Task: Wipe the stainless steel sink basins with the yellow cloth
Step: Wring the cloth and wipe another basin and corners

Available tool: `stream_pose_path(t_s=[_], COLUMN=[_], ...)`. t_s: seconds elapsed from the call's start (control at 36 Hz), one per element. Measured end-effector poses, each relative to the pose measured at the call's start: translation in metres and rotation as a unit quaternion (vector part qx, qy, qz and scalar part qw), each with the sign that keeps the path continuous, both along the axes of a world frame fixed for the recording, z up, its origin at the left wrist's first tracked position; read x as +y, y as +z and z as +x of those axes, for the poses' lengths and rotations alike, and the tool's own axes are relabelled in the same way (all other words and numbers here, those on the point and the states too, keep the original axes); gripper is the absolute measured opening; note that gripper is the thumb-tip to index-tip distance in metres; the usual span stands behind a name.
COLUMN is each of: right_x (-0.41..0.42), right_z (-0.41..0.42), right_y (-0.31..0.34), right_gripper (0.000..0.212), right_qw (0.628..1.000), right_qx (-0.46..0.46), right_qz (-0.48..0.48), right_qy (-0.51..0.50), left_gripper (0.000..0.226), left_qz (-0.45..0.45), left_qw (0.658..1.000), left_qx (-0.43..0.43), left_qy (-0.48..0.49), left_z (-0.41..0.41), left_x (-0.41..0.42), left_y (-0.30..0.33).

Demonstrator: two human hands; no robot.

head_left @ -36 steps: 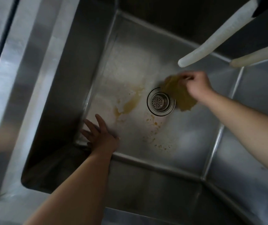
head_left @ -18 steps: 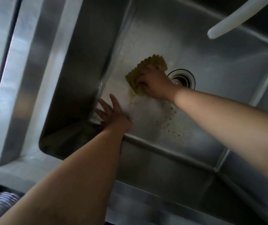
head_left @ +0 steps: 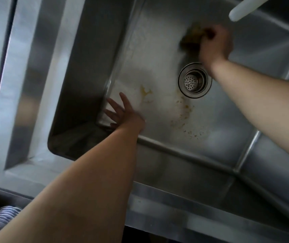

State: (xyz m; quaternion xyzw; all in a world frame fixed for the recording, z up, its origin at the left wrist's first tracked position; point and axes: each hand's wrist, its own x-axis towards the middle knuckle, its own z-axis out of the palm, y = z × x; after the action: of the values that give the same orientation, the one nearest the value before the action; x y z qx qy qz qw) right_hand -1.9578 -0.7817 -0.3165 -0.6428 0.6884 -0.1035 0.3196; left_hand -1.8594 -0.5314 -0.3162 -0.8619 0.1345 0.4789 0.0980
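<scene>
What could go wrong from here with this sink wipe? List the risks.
1. The right hand scrubs the cloth beyond the drain, while the yellow stains and specks sit nearer; they may get missed.
2. The left hand braces flat on the basin floor, which may be wet; it could slip.
3. The cloth, passing the drain, may snag on the strainer.

1. The left forearm rises from the lower left of the frame towards the centre, bare.
2. The left hand lies at centre left, palm down, fingers straight and spread.
3. The right forearm enters from the right edge and slants to the upper centre.
4. The right hand, blurred, sits at upper right with fingers curled, gripping the yellow cloth.
</scene>
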Motion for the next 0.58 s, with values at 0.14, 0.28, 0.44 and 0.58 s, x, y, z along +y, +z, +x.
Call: stream_pose_path(t_s=[0.14, 0.28, 0.44, 0.58], right_x=[0.043, 0.089, 0.101, 0.117], right_z=[0.087, 0.136, 0.077, 0.006], right_y=[-0.012, -0.049, -0.038, -0.026], right_gripper=[0.034, 0.026, 0.029, 0.025], right_qw=[0.993, 0.935, 0.788, 0.691], right_qx=[-0.022, -0.022, 0.026, 0.046], right_qz=[-0.004, 0.016, 0.015, -0.007], right_qy=[0.115, 0.353, 0.615, 0.721], left_gripper=[0.123, 0.122, 0.119, 0.115], left_qz=[0.003, 0.006, 0.009, 0.017], left_qw=[1.0, 1.0, 1.0, 1.0], left_qx=[0.006, 0.01, 0.004, -0.002], left_qy=[0.004, -0.002, -0.012, -0.021], left_z=[0.0, 0.002, 0.0, 0.0], left_x=[-0.002, -0.002, -0.003, -0.002], left_y=[0.002, -0.001, -0.003, -0.003])
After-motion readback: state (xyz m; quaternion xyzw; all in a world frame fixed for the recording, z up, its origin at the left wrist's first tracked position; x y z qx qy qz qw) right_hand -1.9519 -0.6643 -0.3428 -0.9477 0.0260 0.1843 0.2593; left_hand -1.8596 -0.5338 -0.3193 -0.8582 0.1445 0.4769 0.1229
